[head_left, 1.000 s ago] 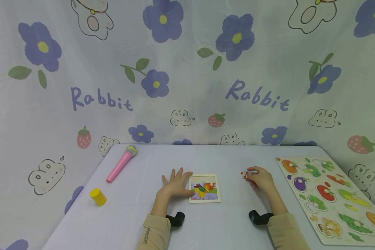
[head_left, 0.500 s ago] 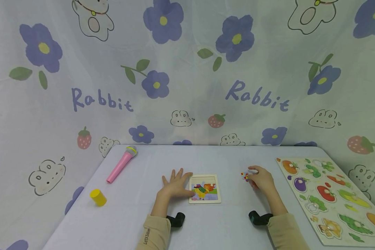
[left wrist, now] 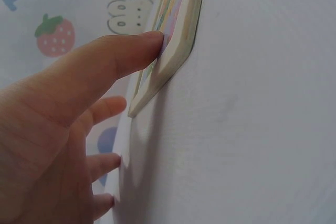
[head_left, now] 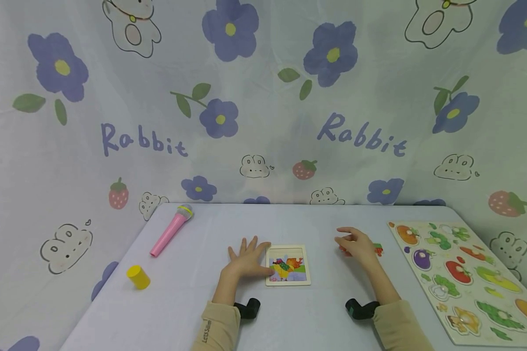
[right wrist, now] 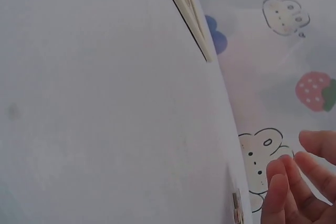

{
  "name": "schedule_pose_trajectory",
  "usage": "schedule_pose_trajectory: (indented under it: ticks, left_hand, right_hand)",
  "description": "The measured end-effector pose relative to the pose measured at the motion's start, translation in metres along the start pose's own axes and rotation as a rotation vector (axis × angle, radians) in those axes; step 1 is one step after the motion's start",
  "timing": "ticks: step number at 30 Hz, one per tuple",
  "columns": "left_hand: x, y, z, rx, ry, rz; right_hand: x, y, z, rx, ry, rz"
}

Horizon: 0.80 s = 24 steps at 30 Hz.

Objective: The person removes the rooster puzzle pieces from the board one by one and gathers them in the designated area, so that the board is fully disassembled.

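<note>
In the head view my left hand (head_left: 246, 261) lies spread at the left side of a small square picture puzzle (head_left: 288, 263) in a pale wooden frame. The thumb (left wrist: 139, 51) presses on the puzzle's frame in the left wrist view. My right hand (head_left: 355, 247) is to the right of it, fingers loosely bent, nothing between thumb and fingertips in the right wrist view. Small red bits (head_left: 344, 251) show under its fingertips. A flat green-and-red piece (head_left: 378, 249) peeks out beyond the wrist side of this hand, the rest hidden.
A pink toy microphone (head_left: 171, 231) and a yellow cylinder (head_left: 138, 277) are on the left of the white table (head_left: 298, 321). A large vegetable knob-puzzle board (head_left: 461, 280) lies along the right side. Behind hangs a printed cloth (head_left: 263, 97).
My right hand has let go of the small dotted piece it pinched and shifted slightly left and up. A green-and-red piece now shows to its right. The left hand has stayed still.
</note>
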<state>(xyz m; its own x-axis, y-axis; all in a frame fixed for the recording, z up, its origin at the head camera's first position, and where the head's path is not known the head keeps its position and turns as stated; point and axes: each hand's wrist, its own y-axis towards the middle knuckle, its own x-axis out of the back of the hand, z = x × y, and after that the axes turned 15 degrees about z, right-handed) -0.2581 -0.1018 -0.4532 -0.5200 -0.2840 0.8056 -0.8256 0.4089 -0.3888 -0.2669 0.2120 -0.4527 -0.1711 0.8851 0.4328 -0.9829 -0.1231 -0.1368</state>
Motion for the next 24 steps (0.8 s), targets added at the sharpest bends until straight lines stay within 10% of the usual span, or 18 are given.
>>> schedule_pose_trajectory:
  ticks: [24]
  left_hand:
    - [-0.002, 0.001, 0.001, -0.008, -0.009, -0.001]
  right_hand:
    - [-0.049, 0.0, 0.017, 0.074, 0.106, 0.112]
